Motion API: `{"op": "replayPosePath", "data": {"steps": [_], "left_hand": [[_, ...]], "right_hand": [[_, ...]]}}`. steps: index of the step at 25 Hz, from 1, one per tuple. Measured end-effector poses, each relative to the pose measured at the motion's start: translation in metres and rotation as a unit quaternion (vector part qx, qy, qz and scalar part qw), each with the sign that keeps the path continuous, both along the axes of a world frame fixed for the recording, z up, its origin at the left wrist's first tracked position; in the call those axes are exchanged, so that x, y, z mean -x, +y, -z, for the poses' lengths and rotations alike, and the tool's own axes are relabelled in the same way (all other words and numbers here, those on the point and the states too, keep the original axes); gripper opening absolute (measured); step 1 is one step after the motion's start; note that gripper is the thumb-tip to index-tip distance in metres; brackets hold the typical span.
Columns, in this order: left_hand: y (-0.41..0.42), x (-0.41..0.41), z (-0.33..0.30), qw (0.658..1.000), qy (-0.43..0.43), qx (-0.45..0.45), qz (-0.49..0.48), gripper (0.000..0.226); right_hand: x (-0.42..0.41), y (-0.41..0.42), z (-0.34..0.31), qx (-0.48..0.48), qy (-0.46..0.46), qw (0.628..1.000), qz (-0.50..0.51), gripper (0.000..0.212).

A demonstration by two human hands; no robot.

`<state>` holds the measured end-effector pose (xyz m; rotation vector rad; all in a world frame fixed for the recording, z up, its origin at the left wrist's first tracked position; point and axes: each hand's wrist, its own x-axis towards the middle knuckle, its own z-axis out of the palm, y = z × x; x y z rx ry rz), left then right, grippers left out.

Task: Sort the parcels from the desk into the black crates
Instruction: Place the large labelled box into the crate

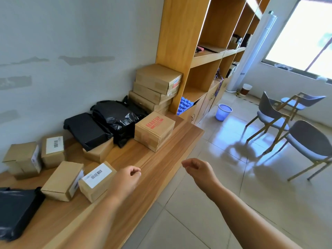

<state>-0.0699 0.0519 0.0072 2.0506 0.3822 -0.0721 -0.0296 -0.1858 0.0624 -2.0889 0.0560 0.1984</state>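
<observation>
Parcels lie along a wooden desk (152, 168) by the wall. A brown box printed MAKEUP (154, 131) stands near the desk's right end, with black plastic mailers (115, 119) behind it and a stack of flat cardboard boxes (156, 87) against the shelf. Small brown boxes with barcode labels (97, 180) (53, 151) sit at the left, and another black mailer (16, 209) lies at the near left. My left hand (125, 182) hovers over the desk beside the labelled box, fingers loosely curled, holding nothing. My right hand (199, 169) hangs past the desk edge, loosely curled and empty. No black crate is in view.
A tall wooden shelf unit (197, 51) rises at the desk's right end. On the tiled floor stand a blue bin (223, 112), grey chairs (305, 141) (271, 114) and a paper cup (245, 89) near a white floor-standing air conditioner (251, 56) by the window.
</observation>
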Motion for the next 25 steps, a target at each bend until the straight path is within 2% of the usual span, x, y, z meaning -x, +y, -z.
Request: {"op": "replayPosePath", "data": {"steps": [8, 17, 25], "left_hand": [[0.002, -0.103, 0.001, 0.999, 0.014, -0.030, -0.023, 0.013], [-0.022, -0.191, 0.027, 0.990, 0.072, -0.076, -0.100, 0.011], [-0.059, -0.272, 0.045, 0.968, 0.138, 0.002, -0.212, 0.026]], "right_hand": [[-0.130, 0.005, 0.015, -0.011, 0.017, 1.000, -0.022, 0.028], [-0.296, 0.004, 0.056, 0.024, 0.026, 0.990, -0.135, 0.022], [-0.430, 0.006, 0.089, 0.067, 0.052, 0.961, -0.262, 0.030]]}}
